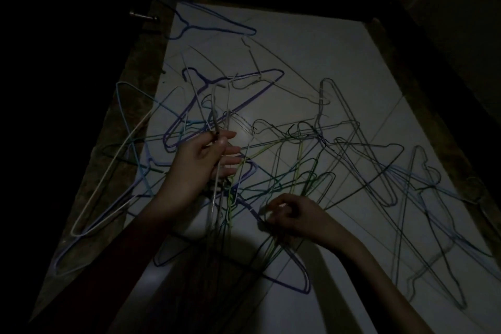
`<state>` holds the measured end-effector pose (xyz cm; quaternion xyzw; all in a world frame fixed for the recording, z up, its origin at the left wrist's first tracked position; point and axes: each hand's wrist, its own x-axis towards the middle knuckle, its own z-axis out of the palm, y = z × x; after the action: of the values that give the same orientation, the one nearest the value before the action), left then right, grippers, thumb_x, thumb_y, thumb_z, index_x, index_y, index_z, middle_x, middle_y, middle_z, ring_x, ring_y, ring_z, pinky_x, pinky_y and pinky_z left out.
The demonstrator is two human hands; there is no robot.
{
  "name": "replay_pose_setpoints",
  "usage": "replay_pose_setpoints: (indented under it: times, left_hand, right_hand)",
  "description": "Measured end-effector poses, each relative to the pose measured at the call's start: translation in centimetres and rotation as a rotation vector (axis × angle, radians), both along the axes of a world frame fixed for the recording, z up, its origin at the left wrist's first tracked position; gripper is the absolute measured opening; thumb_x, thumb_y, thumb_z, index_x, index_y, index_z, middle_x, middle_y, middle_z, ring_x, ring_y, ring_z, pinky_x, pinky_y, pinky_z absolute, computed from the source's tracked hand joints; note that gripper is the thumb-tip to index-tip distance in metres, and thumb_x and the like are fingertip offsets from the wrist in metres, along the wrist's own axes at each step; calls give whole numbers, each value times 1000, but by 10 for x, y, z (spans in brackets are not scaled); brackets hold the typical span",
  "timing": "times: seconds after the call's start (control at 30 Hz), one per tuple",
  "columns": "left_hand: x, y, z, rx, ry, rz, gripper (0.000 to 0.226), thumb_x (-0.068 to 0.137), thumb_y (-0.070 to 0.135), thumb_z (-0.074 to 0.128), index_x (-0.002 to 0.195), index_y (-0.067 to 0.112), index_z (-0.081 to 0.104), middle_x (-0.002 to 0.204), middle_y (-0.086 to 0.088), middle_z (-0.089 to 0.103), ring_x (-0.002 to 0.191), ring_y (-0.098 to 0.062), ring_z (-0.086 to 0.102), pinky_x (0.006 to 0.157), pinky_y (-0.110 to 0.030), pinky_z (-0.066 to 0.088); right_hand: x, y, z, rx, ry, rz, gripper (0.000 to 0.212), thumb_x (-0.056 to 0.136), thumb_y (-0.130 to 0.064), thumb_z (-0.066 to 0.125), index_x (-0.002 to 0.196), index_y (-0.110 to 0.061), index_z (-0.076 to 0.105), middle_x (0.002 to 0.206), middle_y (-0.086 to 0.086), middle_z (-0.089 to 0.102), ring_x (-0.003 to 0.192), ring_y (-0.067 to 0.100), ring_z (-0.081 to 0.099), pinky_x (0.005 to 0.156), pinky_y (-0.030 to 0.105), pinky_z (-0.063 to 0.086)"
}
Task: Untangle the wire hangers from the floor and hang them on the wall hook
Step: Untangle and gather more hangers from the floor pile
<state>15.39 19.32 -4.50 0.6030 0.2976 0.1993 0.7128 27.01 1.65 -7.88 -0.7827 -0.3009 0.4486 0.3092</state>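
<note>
Dimly lit, the scene shows no readable writing or brand anywhere. A tangle of wire hangers [284, 160] sprawls over a pale tiled floor [311, 43] and fills the middle of the frame; there are too many overlapping wires to count exactly, and well over a dozen are there.

At the far left a white hanger [108, 179] lies slanted, partly over the dark mottled border strip [127, 68] along the floor's left edge. A light blue hanger [127, 106] crosses it. In the upper left a blue hanger [214, 26] lies apart from the pile. Below it sits a thick purple hanger [225, 106].

Left of centre, the left hand [206, 160] is raised over the pile, palm turned to the right. Its thumb and forefinger pinch a small bunch of thin grey wires [217, 122] that stand up from the pile, while the other fingers stretch out loosely to the right.

Lower centre, the right hand [292, 214] is curled, its fingertips gripping dark and yellow-green wires [271, 247] that fan down toward the bottom of the frame. Another purple hanger [295, 271] lies beneath this hand.

On the right, grey and dark green hangers [352, 144] overlap, and pale blue-grey ones [423, 198] reach the right edge of the floor. At the upper left a metal door handle [143, 17] glints in the dark.
</note>
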Motion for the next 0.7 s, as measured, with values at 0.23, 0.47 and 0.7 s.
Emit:
replay_pose_setpoints:
  times: [0.23, 0.47, 0.7]
  left_hand:
    - [-1, -4, 1, -10, -11, 5, 20, 97, 13, 44, 102, 20, 61, 95, -7, 69, 81, -12, 70, 72, -27, 58]
    - [-2, -4, 1, -1, 0, 6, 21, 97, 13, 43, 109, 12, 61, 93, -5, 69, 79, -10, 70, 71, -28, 58]
    - [-2, -5, 0, -10, -4, 3, 19, 97, 13, 44, 104, 18, 62, 96, -10, 68, 81, -12, 70, 71, -27, 58]
  right_hand:
    - [2, 6, 2, -209, -77, 31, 23, 86, -25, 63, 78, -4, 63, 60, 1, 62, 37, -2, 48, 38, 7, 33]
    - [-2, 9, 1, -61, 170, -272, 18, 85, 10, 50, 70, 1, 56, 65, 11, 64, 46, 16, 60, 42, 21, 46]
    - [11, 10, 1, 18, 136, -472, 31, 86, 16, 40, 62, 3, 54, 50, 11, 59, 39, 13, 60, 37, 18, 45]
